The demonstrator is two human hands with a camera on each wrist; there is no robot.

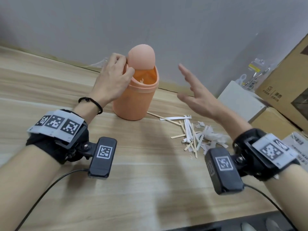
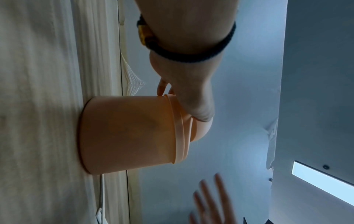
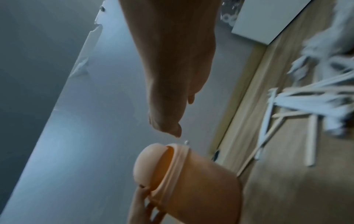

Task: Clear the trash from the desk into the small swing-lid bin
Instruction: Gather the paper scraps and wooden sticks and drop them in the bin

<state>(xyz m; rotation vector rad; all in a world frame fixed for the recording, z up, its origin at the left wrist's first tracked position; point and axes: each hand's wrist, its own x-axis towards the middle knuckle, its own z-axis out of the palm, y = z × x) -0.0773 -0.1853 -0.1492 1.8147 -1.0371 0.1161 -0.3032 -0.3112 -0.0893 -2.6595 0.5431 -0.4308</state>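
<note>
A small orange swing-lid bin (image 1: 135, 100) stands on the wooden desk (image 1: 50, 90) near the wall. Its rounded lid (image 1: 141, 57) is tipped up, so the inside shows with a pale scrap (image 1: 142, 80) in it. My left hand (image 1: 115, 74) grips the lid and rim from the left, fingers curled on the lid's edge. My right hand (image 1: 196, 95) hovers right of the bin, fingers straight and spread, empty. A pile of wooden sticks and white paper strips (image 1: 195, 135) lies under that wrist. The bin (image 3: 201, 181) and pile (image 3: 316, 94) also show in the right wrist view.
A white box (image 1: 240, 100) and a large cardboard box (image 1: 286, 80) stand at the right, with plastic packets (image 1: 255, 72) behind them. Clear plastic wrap (image 1: 98, 63) lies against the wall behind the bin. One long stick (image 1: 158, 116) lies by the bin's base.
</note>
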